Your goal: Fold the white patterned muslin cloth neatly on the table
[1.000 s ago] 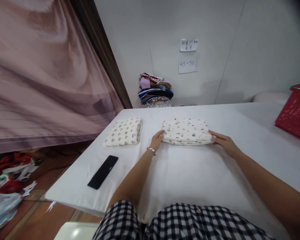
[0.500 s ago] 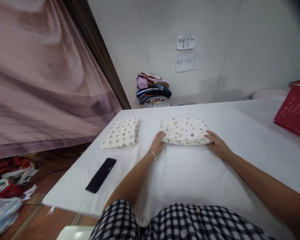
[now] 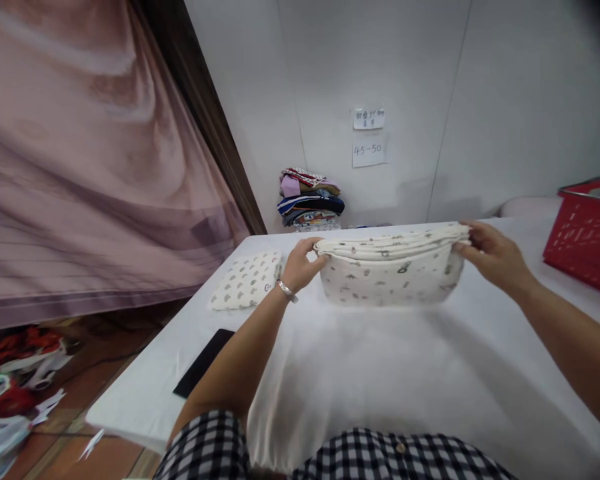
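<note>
A folded white cloth with small printed figures (image 3: 390,277) hangs upright just over the table, its layered edges on top. My left hand (image 3: 303,265) pinches its upper left corner between thumb and fingers. At the upper right corner my right hand (image 3: 493,253) grips it the same way. Left of my left hand lies a second folded cloth, white with grey-green mushroom-like prints (image 3: 245,281). A black flat phone-like slab (image 3: 203,365) rests nearer to me, partly hidden behind my left forearm.
White cloth covers the table (image 3: 380,373). A red basket (image 3: 583,233) stands at the right edge. Behind the table rises a stack of folded fabrics (image 3: 311,203) against the wall. A pink curtain (image 3: 80,167) hangs at left, with plastic bags (image 3: 5,427) on the floor.
Both hands have lifted the folded cloth off the table and tipped it up, so its layered edge is now on top. My right hand moved farther right. The view has tilted up slightly.
</note>
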### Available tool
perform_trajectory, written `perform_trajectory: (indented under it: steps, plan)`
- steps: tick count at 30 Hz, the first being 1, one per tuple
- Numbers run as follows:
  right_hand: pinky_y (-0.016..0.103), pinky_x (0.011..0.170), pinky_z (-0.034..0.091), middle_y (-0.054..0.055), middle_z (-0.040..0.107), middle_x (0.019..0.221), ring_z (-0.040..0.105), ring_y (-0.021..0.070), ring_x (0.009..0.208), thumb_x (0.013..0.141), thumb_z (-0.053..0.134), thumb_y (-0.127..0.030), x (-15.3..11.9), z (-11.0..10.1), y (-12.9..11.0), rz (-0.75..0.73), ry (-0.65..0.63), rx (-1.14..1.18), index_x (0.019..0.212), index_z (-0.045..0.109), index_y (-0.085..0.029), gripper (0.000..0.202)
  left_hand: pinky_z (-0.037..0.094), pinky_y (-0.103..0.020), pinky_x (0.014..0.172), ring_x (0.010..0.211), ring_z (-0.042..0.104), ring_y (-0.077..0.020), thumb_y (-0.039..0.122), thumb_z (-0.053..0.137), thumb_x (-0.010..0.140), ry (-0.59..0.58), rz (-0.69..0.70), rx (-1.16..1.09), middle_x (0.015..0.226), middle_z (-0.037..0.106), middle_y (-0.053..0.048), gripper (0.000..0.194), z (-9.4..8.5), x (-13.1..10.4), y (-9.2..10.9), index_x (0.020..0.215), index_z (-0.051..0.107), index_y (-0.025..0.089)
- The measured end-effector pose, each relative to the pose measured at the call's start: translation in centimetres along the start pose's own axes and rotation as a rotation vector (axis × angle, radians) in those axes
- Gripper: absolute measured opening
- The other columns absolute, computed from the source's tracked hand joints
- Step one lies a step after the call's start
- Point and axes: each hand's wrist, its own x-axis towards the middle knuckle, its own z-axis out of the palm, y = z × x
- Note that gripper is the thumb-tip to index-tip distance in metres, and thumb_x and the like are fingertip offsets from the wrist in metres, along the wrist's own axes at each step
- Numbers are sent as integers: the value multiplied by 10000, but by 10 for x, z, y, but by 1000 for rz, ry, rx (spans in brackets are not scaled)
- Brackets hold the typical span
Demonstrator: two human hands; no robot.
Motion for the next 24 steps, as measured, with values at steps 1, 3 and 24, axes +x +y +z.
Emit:
perform_trajectory:
  steps: [1,3,24]
  plan:
    - [324,738,487,63,656,995,584,197,814,742,603,-391,5,-8,-10,7,10,46,1218,572,-239,500,427,-315,917,980,558,-188,278,633,744,-20,-49,-89,1035,632,-32,296,-3,1,7,1030,628,203]
    - [299,633,478,55,659,930,579,183,739,744,611,-419,12,-16,-19,94,2,63,1214,586,-251,500,454,-308,863,932,580,-186,351,623,755,-70,-216,-276,966,644,-29,282,0,-2,9,986,627,189]
    - [467,945,433,83,673,1109,585,316,1066,783,534,-429,-32,74,113,506,-421,-254,1029,680,-236,345,426,-330,864,961,597,-250,428,581,800,-233,-780,160,901,672,-79,277,95,-49,-89,942,637,197]
